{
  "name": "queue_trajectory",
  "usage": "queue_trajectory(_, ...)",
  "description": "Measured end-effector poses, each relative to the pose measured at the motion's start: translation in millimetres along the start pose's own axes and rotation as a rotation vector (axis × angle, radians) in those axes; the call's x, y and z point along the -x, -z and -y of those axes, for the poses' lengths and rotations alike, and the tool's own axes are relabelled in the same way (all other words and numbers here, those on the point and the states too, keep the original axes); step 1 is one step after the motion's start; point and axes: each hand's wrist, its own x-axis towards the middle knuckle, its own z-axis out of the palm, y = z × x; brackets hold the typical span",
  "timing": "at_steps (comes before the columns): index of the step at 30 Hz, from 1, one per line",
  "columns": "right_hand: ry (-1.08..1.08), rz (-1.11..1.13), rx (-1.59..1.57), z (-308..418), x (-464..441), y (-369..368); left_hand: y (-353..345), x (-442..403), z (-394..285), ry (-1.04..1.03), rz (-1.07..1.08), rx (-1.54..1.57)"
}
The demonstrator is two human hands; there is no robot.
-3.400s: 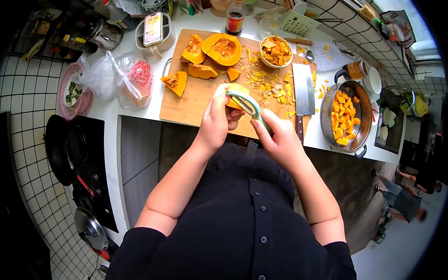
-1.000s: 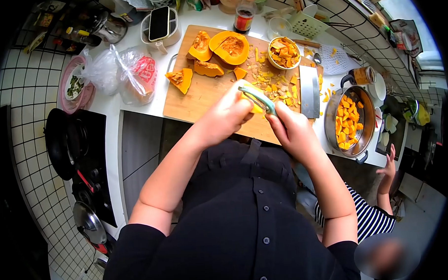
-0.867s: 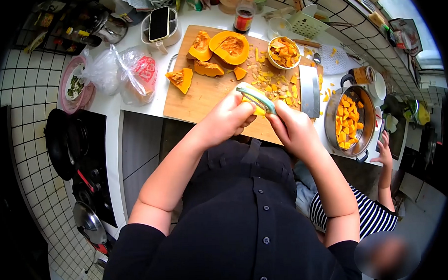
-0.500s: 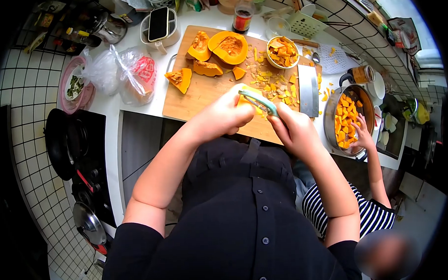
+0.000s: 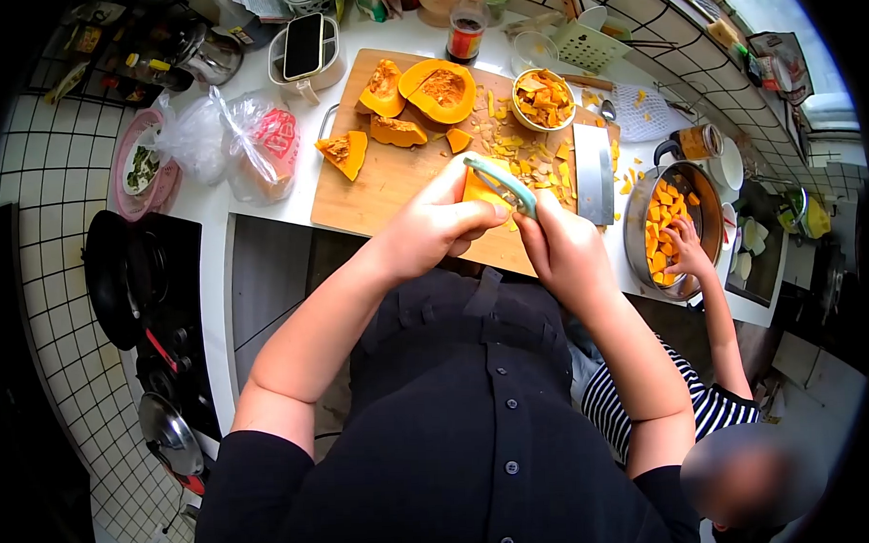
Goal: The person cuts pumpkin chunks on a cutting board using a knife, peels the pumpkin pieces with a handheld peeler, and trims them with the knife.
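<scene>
My left hand [image 5: 440, 223] is closed around a piece of pumpkin [image 5: 479, 186] above the near edge of the wooden cutting board [image 5: 356, 202]. In my right hand [image 5: 565, 243] is a pale green peeler [image 5: 508, 183], its head lying across the pumpkin piece. Behind my hands, several cut pumpkin wedges [image 5: 398, 131] and a larger pumpkin half [image 5: 438, 89] rest on the board. Bits of peel [image 5: 536, 167] are scattered to their right. A bowl of peelings [image 5: 543, 101] stands at the board's far right, and a cleaver [image 5: 594, 175] lies on its right side.
Right of the board stands a steel pot [image 5: 638, 228] with pumpkin chunks, and another person's hand [image 5: 687, 248] reaches into it. Plastic bags [image 5: 263, 148] sit at left. A phone [image 5: 304, 46] lies on a container; a jar [image 5: 466, 31] stands behind the board. The stove [image 5: 182, 299] is at far left.
The peeler and the pumpkin piece have turned slightly in my hands, showing more of the piece's orange face. The other person's hand has shifted a little within the pot.
</scene>
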Motion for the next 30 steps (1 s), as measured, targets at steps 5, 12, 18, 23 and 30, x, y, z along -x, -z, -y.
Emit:
queue_trajectory(5, 0.119, -0.017, 0.156, -5, -6, 8, 1, 1, 3, -0.027, 0.026, 0.027)
queue_trajectory(12, 0.069, -0.03, 0.058, -3, -11, 5, -6, 4, 0, -0.102, -0.008, 0.012)
queue_trajectory(18, 0.11, -0.073, 0.135, -4, -9, -2, -5, 9, 2, -0.069, -0.013, 0.039)
queue_trajectory(23, 0.099, -0.136, 0.118, -3, -14, -2, -3, 6, 2, -0.095, 0.046, 0.134)
queue_trajectory(30, -0.018, -0.137, -0.27, 10, -11, -15, 7, 5, 6, -0.084, 0.114, 0.239)
